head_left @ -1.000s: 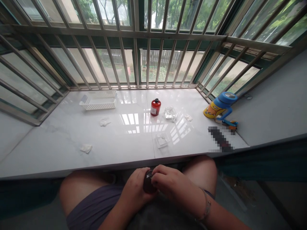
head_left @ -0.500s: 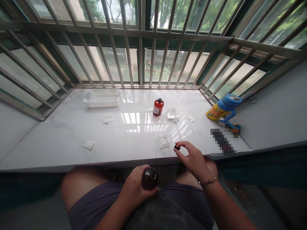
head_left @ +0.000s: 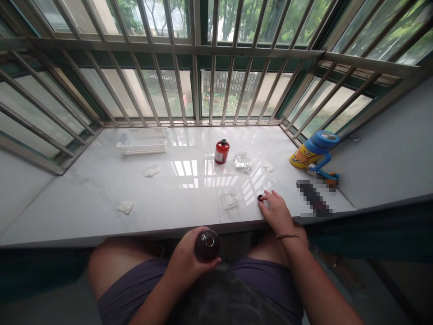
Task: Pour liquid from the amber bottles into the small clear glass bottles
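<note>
A white marble windowsill (head_left: pixel 84 198) is spanned by a seam near its middle. A white plastic basket (head_left: pixel 142 145) is placed along the back edge, left of a red bottle (head_left: pixel 222 151) and a clear glass container (head_left: pixel 242 159). A clear tray (head_left: pixel 231 197) and a small black cap (head_left: pixel 260 197) are laid near the front edge. Tissue scraps (head_left: pixel 152 170) are scattered about. A blue-and-yellow sippy cup (head_left: pixel 313 151) is tipped over at the right end, beside a pixelated object (head_left: pixel 313 197).

Place: a residential window bay or enclosed balcony is shown.
Shown by: a white marble ledge (head_left: pixel 84 203) is fitted beneath steel security bars (head_left: pixel 169 48); trees (head_left: pixel 128 13) are seen outside; a blue-and-yellow cartoon-printed child's drinking bottle (head_left: pixel 306 155) is placed on the ledge.
</note>
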Demonstrator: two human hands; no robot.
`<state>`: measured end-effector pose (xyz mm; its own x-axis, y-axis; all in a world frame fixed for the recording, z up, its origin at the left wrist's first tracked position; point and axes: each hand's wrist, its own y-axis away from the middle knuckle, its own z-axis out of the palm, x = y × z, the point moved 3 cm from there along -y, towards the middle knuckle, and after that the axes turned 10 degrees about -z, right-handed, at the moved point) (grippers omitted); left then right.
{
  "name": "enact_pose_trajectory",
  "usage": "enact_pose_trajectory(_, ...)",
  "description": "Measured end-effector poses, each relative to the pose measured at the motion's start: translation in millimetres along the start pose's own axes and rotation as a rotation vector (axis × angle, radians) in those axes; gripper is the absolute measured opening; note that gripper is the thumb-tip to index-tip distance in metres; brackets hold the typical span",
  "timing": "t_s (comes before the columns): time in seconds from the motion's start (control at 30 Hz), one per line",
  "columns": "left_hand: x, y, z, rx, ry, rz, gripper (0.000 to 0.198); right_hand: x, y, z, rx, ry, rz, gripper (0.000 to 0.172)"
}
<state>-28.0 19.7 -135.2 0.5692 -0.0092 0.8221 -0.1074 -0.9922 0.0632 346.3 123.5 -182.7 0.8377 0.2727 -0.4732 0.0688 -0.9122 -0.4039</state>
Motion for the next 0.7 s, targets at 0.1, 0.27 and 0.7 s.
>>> enact_pose_trajectory(0.1,11,-9,-9.5,0.021,0.023,0.007,0.072,-25,10,-9,0.092,-0.089,-0.004,0.025)
enact_pose_trajectory(0.27,42,-20,-16.8,0.009,0.07,0.079,0.077,-103,42,6,-0.136,-0.78,0.228,0.044)
enact_pose_trajectory(0.7,99,-33,2.2,-0.307,0.189,0.147,0.086,-182,66,47,-0.308,-1.833,0.903,0.056)
